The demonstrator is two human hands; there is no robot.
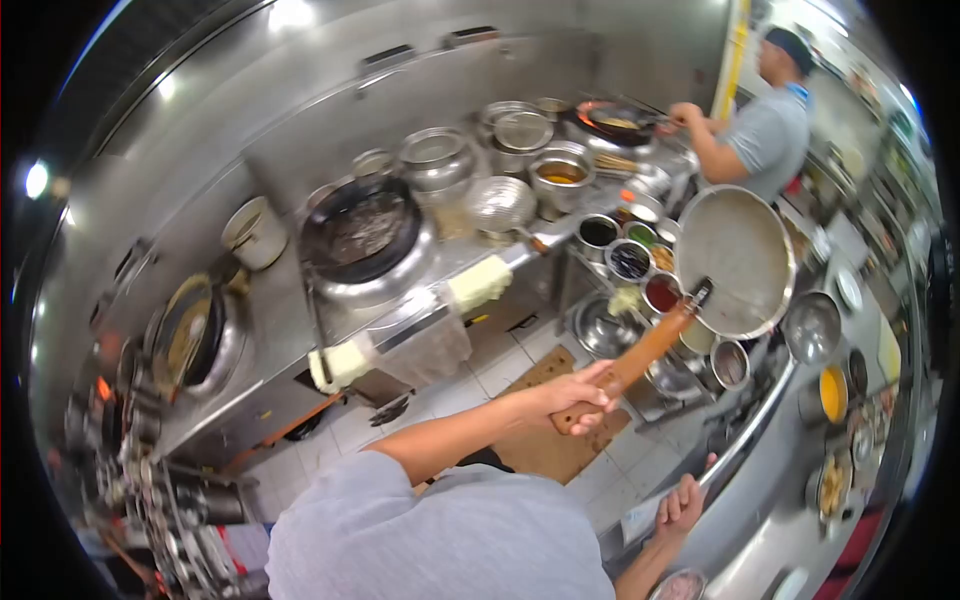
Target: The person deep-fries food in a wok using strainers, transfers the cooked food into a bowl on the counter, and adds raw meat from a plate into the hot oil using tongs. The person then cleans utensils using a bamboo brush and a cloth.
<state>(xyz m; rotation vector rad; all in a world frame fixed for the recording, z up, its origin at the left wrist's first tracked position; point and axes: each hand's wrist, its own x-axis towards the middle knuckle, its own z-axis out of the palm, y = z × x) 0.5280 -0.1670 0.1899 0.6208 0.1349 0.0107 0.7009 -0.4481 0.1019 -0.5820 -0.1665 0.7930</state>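
My left hand is closed around the wooden handle of a large round metal strainer. The strainer is raised and tilted above several small sauce containers; its fine surface detail is blurred. Lower on the right, my right hand has its fingers curled round the long metal handle of a ladle. The ladle's bowl points away from me, over the right-hand counter and beside the strainer. Below the strainer, a container of red sauce and one of dark pieces show.
A black wok sits on the stove counter, with another wok farther left. Pots and a perforated skimmer stand behind. A co-worker is at a flaming wok. Cardboard lies on the tiled floor.
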